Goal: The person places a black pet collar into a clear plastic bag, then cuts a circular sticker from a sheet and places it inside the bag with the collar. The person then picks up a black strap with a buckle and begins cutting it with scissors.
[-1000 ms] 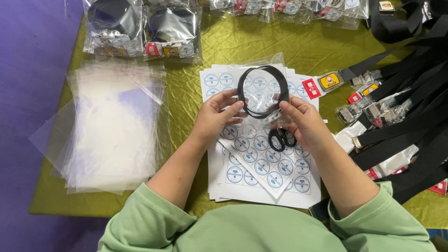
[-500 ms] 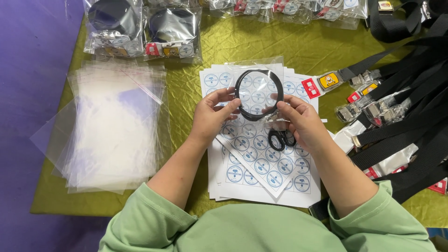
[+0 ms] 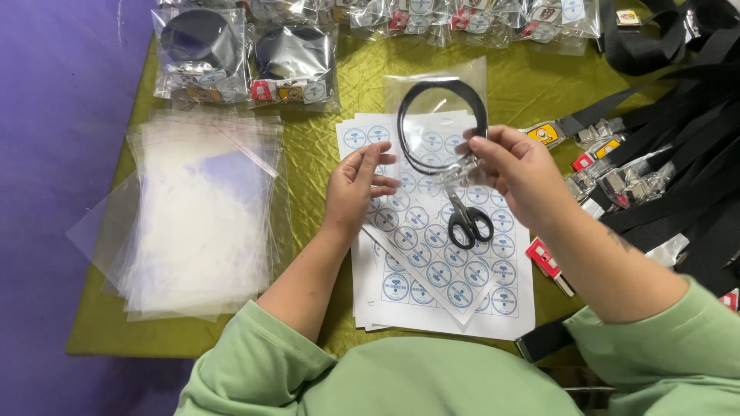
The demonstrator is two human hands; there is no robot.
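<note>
My right hand (image 3: 518, 171) pinches a clear plastic bag (image 3: 436, 115) with a coiled black strap (image 3: 442, 123) inside and holds it up over the sticker sheets (image 3: 432, 254). My left hand (image 3: 356, 187) hovers just left of the bag with fingers apart, holding nothing. Black-handled scissors (image 3: 466, 219) lie on the sticker sheets below the bag. The sheets carry rows of round blue-and-white stickers.
A stack of empty clear bags (image 3: 196, 212) lies at the left on the olive cloth (image 3: 324, 131). Packed bags with coiled straps (image 3: 243, 54) line the far edge. Loose black straps with metal buckles (image 3: 663, 162) pile at the right. Purple surface lies beyond the cloth's left edge.
The bagged strap has risen off the sheets in my right hand. My left hand has let go and drawn back to the left. The scissors are now uncovered.
</note>
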